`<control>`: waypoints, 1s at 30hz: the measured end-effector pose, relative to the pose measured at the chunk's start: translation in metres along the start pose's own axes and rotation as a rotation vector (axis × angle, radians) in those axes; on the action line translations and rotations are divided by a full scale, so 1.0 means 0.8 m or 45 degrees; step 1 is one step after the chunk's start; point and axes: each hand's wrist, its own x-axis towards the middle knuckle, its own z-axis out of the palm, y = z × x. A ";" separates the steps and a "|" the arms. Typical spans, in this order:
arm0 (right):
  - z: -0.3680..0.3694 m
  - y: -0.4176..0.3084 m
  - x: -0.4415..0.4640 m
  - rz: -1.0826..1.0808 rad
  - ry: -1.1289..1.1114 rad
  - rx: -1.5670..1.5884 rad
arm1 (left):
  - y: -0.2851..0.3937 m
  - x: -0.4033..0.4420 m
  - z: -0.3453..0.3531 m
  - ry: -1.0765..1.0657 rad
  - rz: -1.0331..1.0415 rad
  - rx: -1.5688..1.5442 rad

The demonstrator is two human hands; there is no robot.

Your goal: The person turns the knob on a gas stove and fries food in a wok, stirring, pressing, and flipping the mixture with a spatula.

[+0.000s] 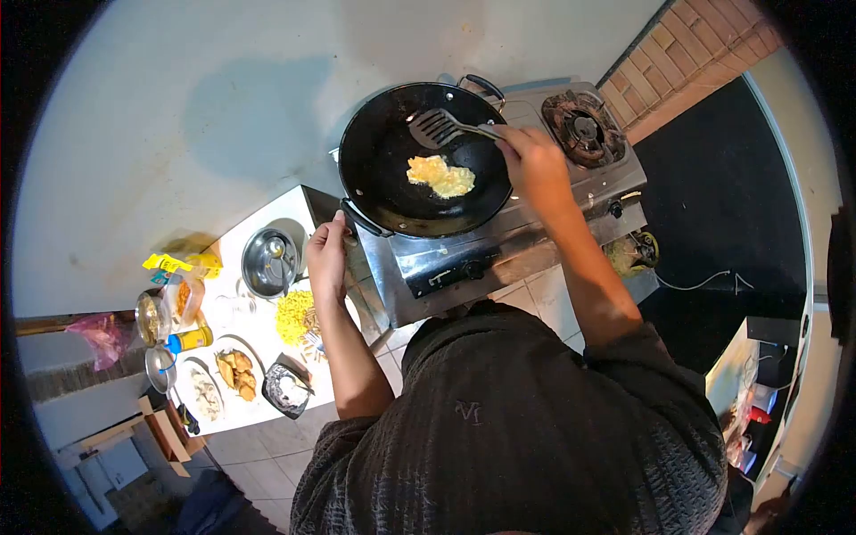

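Observation:
A large black wok [383,116] sits on the left side of a silver gas stove [446,267]. Yellow cooked egg [441,176] lies in the middle of the wok. My right hand [535,169] is closed round the handle of a slotted spatula [437,128], whose head is over the upper part of the wok, above the egg. At the wok's lower left handle [364,219], my left hand [328,254] has its fingers pinched together against the handle's end.
A bare burner [584,129] is on the stove's right. To the left, a white table [245,415] holds a steel bowl [270,263], yellow food [292,314], a plate of fried pieces [236,373], a black dish [287,390] and a yellow jar [192,339]. A wall stands behind the wok.

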 end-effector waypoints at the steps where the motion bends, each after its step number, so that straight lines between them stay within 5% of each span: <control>1: -0.004 -0.001 -0.003 0.055 0.083 -0.005 | 0.001 0.001 -0.001 -0.006 -0.001 0.001; 9: -0.026 -0.002 -0.047 0.500 0.208 0.109 | 0.005 -0.001 -0.007 -0.066 -0.030 0.086; 11: -0.024 0.002 -0.058 0.981 0.181 0.669 | 0.003 0.002 -0.007 -0.076 -0.004 0.113; 14: -0.030 -0.006 -0.067 1.279 0.191 0.954 | -0.001 0.004 -0.007 -0.108 0.019 0.152; 18: -0.029 -0.003 -0.086 1.459 0.215 1.416 | 0.000 0.001 -0.005 -0.150 0.009 0.236; 20: -0.034 -0.003 -0.091 1.504 -0.114 1.774 | -0.002 0.000 0.000 -0.153 0.026 0.201; 23: -0.036 -0.013 -0.094 1.644 -0.176 1.902 | -0.007 0.002 0.001 -0.151 0.041 0.160; 27: -0.034 -0.028 -0.093 1.544 -0.129 1.669 | -0.006 0.002 0.001 -0.154 -0.018 0.184; 29: -0.024 -0.026 -0.095 1.266 -0.026 1.047 | -0.005 0.001 0.001 -0.159 -0.018 0.180; 30: -0.022 -0.024 -0.098 1.266 -0.029 1.047 | -0.005 0.000 0.001 -0.161 -0.018 0.176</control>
